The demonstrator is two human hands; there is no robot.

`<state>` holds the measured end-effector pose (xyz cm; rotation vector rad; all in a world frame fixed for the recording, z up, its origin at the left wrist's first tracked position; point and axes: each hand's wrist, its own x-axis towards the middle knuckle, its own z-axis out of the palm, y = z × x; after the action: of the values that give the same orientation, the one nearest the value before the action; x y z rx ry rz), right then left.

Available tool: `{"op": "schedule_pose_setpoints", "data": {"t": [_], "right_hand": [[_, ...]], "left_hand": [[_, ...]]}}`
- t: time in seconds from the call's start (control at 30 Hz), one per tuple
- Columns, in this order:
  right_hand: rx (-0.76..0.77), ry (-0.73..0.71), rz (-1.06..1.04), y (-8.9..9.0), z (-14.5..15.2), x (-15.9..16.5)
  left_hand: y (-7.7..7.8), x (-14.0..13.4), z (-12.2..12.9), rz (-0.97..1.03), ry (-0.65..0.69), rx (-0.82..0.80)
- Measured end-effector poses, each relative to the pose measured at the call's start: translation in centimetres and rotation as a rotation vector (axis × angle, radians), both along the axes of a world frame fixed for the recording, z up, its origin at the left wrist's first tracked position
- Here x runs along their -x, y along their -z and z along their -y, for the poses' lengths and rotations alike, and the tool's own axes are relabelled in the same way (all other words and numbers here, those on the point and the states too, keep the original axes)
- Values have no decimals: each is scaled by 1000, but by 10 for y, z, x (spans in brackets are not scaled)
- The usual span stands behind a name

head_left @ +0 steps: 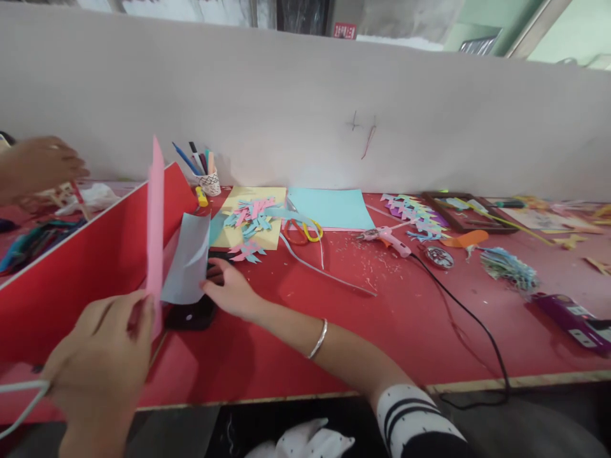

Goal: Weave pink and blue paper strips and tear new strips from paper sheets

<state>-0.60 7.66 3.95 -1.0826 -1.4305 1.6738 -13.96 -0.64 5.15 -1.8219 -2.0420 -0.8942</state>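
Left hand (102, 340) pinching a pink sheet (155, 222) upright, right hand (233, 289) at a pale-blue sheet (186, 264), whether its fingers pinch unclear

Right forearm (353, 359) is wearing a silver bangle (318, 338); white cuff (405, 399) is showing black bands and dark specks, joining black sleeve (436, 446). White, dark-dotted cloth (305, 440) is showing at lap. Thin white cord (23, 385) is looping by left wrist (95, 407).

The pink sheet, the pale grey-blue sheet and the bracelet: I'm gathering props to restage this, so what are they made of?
Pink sheet: seemingly matte paper or thin card, as it stands straight and shows no shine.
Pale grey-blue sheet: probably thin matte paper, since it curves softly.
Bracelet: likely polished silver-coloured metal, going by its bright glints; shiny plastic can't be ruled out.
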Motion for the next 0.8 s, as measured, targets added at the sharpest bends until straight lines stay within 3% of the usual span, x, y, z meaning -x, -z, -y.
{"op": "schedule_pose_setpoints", "data": {"t": [0.07, 0.2, 0.37, 0.47, 0.57, 0.67, 0.8], "right_hand": [[-34, 26, -19, -9, -3, -19], [-55, 79, -119, -24, -12, -68], [-136, 130, -170, -29, -13, -118], [-124, 55, -232, -29, -6, -134], [-57, 17, -321, -28, 2, -145], [-78, 67, -404, -25, 6, -158], [-138, 166, -462, -27, 14, -177]], "left_hand": [[-12, -22, 2, -201, -26, -17], [-18, -47, 0, -394, 190, -104], [-26, -73, 4, -282, 506, -356], [-30, -89, 13, -185, 704, -353], [-24, -96, 19, -70, 883, -272], [-14, -95, 21, 93, 919, -172], [-8, -88, 10, 183, 824, -15]]}}
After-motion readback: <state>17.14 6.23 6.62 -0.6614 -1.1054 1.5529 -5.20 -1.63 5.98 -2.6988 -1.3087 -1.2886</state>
